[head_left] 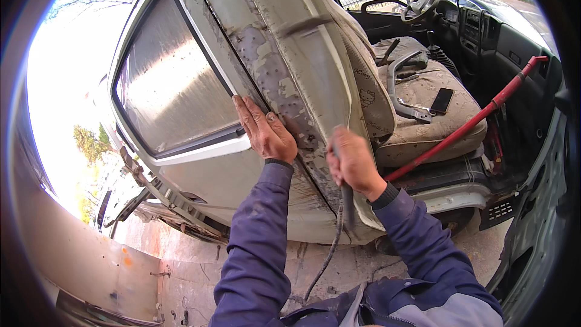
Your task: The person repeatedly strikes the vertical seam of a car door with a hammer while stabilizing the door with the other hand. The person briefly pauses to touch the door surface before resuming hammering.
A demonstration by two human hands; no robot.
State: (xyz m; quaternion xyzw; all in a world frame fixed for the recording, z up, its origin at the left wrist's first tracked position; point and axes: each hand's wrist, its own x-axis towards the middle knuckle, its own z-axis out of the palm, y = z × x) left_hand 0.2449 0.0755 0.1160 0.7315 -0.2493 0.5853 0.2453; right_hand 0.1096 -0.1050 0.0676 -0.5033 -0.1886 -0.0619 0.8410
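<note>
My left hand (266, 130) lies flat against the grey cab body (221, 18), fingers stretched beside the lower corner of the dusty rear window (169, 75). Its palm is over the seam next to the door pillar (263, 60), where paint is stripped in patches and small dents show. Just right of it, my right hand (354, 160) is closed around the dark handle of a hammer (347, 203). The hand is smeared by motion. Higher on the pillar, a dark streak looks like the hammer's blurred head. Below the right hand hangs a dark cord (327, 260).
A slanting red bar (472, 124) crosses the open doorway at right. On the stained seat (442, 79) lie a phone (442, 100), a grey grab handle (393, 85) and several tools. A detached pale panel (78, 248) stands at lower left, and a door (532, 242) at right.
</note>
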